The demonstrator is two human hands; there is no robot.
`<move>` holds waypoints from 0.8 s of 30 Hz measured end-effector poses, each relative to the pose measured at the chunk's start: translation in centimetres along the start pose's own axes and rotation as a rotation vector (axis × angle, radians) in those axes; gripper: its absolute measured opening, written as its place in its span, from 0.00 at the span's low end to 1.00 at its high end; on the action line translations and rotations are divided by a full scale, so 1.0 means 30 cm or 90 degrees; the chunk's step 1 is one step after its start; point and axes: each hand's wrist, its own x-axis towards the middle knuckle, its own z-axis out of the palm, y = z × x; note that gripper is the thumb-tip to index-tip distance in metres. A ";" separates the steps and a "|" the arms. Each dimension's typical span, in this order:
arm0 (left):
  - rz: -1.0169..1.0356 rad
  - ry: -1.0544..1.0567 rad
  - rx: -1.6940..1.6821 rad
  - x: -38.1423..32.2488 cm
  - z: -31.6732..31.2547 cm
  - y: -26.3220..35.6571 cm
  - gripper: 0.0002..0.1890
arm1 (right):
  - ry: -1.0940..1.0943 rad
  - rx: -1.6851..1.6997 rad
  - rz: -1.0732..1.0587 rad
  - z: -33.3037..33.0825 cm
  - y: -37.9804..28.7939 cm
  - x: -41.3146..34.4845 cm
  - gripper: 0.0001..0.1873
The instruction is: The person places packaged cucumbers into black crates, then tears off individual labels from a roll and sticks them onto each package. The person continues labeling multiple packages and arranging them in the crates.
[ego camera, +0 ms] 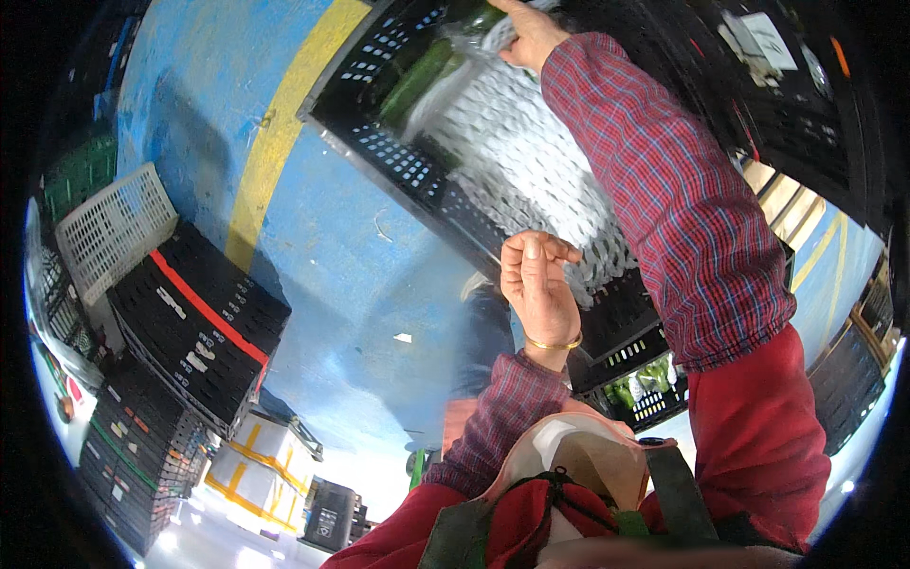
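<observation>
A black plastic crate (398, 181) lies before me, with white foam netting (526, 142) spread over much of its inside. Long green vegetables (419, 82), perhaps cucumbers or squash, show at its far left end, partly under clear film. My right hand (530, 35) reaches to the far end, thumb and fingers around a net-covered end; the top of the picture cuts off some fingers. My left hand (540, 277), a gold-coloured bangle at its wrist, hovers by the near side of the crate. Its fingers are curled in with the thumb over them, and nothing shows in them.
Another black crate (650, 405) holding green vegetables and white netting sits below. Stacked black crates (199, 327), a white basket (117, 231) and taped white boxes (259, 469) stand left. A yellow line (266, 142) crosses the blue floor (334, 277). Wooden slats (782, 199) are at right.
</observation>
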 end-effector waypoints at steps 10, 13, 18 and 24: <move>0.066 0.067 0.019 0.106 -0.026 0.132 0.29 | 0.105 0.755 0.463 -0.179 -0.256 -0.144 0.25; 0.087 0.080 0.144 0.109 -0.028 0.163 0.44 | -0.016 0.620 0.436 -0.344 -0.459 -0.325 0.27; 0.011 -0.016 0.149 0.092 -0.059 0.199 0.45 | -0.507 0.427 0.167 -0.437 -0.657 -0.508 0.42; 0.016 0.027 -0.067 0.090 -0.097 0.222 0.34 | -0.219 0.771 0.676 -0.210 -0.544 -0.295 0.34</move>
